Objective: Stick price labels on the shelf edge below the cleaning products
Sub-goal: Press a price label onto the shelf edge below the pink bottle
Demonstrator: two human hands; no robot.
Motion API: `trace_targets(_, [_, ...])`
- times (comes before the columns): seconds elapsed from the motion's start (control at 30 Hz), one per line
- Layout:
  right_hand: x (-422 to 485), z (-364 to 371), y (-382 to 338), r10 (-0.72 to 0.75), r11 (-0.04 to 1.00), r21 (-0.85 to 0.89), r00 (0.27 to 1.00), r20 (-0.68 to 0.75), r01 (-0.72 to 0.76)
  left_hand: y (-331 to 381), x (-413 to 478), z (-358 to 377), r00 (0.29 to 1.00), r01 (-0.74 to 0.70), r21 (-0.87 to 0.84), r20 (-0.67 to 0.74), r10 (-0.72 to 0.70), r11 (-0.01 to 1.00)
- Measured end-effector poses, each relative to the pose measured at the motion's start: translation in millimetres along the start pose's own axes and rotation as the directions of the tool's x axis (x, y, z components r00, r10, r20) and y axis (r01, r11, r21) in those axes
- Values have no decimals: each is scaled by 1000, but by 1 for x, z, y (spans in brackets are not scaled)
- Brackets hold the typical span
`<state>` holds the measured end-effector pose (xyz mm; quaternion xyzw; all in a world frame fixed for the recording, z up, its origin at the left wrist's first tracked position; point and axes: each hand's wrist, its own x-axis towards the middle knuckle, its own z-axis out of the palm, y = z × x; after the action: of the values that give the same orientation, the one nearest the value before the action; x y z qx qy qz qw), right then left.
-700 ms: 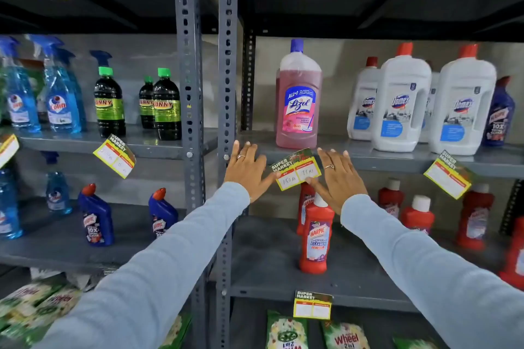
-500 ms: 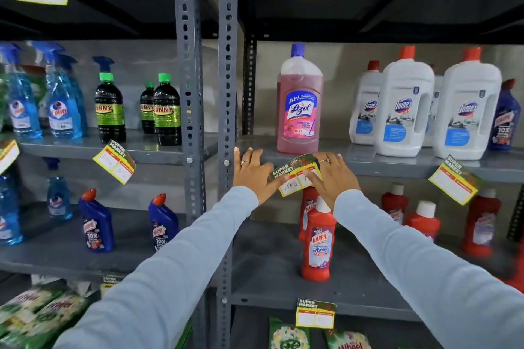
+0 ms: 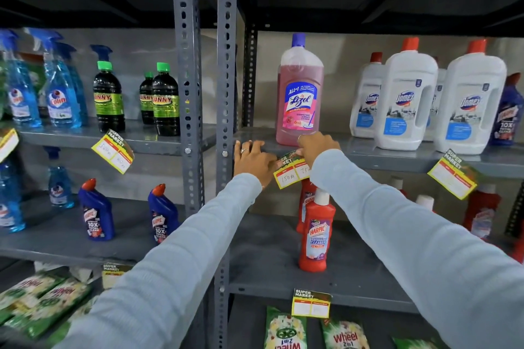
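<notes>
A yellow price label [image 3: 292,173] with handwritten prices hangs tilted on the grey shelf edge [image 3: 377,160] just below a pink Lizol bottle [image 3: 300,93]. My left hand [image 3: 253,161] lies flat against the shelf edge, its fingers touching the label's left side. My right hand [image 3: 319,147] presses on the label's top right corner, fingers bent over it. My right wrist hides the label's right end.
White Domex bottles [image 3: 405,102] stand right of the Lizol, with another tilted label [image 3: 453,174] below them. Red Harpic bottles [image 3: 317,231] stand on the shelf beneath. Grey uprights [image 3: 226,65] split two racks; the left rack holds blue sprays, dark bottles and a label [image 3: 113,150].
Both hands have closed in on the label from its sides. My right hand has curled onto its top right corner. The camera has come closer to the shelf.
</notes>
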<state>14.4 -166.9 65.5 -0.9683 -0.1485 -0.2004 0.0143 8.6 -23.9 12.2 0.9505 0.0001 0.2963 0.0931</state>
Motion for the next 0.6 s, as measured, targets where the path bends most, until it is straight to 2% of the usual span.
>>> trace_targets(0.2, [-4, -4, 5, 15, 985, 170, 1000, 15, -18, 0, 0, 0, 1000, 5, -56, -15, -5, 998])
trace_targets(0.3, [-9, 6, 12, 35, 979, 199, 999, 5, -35, -5, -2, 4, 999, -29, -35, -32, 28, 999])
trace_targets(0.43, [-18, 40, 20, 43, 999, 18, 998, -46, -42, -17, -7, 12, 989, -140, 72, -43, 144, 987])
trace_targets(0.5, [-18, 54, 19, 37, 996, -77, 995, -96, -45, -17, -7, 14, 987, -148, 104, -49, 153, 984])
trace_targets(0.6, [-15, 57, 14, 52, 989, -128, 989, -139, -70, -15, -7, 14, 989, -125, 141, -55, 134, 982])
